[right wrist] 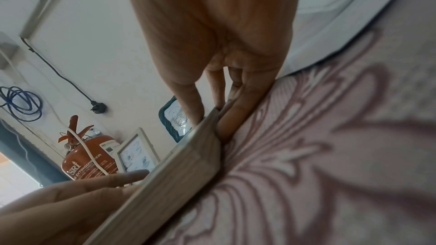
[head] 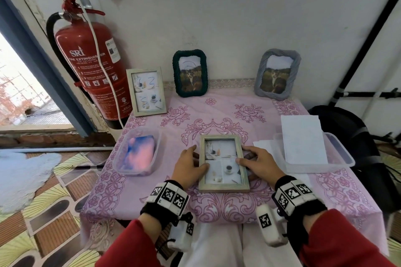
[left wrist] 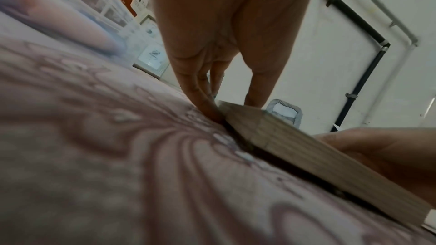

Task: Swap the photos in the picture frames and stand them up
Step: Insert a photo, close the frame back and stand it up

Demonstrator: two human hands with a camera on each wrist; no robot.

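Observation:
A light wooden picture frame [head: 223, 163] with a four-part still-life photo lies face up on the pink tablecloth [head: 238, 208]. My left hand [head: 198, 158] grips its left side, thumb on the glass and fingers at the edge. My right hand [head: 245, 155] holds the right side the same way. In the left wrist view the fingers [left wrist: 207, 107] sit at the frame's edge [left wrist: 306, 156], with a dark gap under it. The right wrist view shows fingers [right wrist: 235, 115] tucked beside the frame [right wrist: 169, 174]. A second wooden frame [head: 146, 92], a green frame [head: 190, 72] and a grey frame [head: 276, 73] stand at the back.
A clear tub [head: 136, 154] with a pink and blue cloth sits left of the frame. Another clear tub [head: 338, 154] with white paper sits at the right. A red fire extinguisher [head: 86, 67] hangs on the wall beside the table's left back corner.

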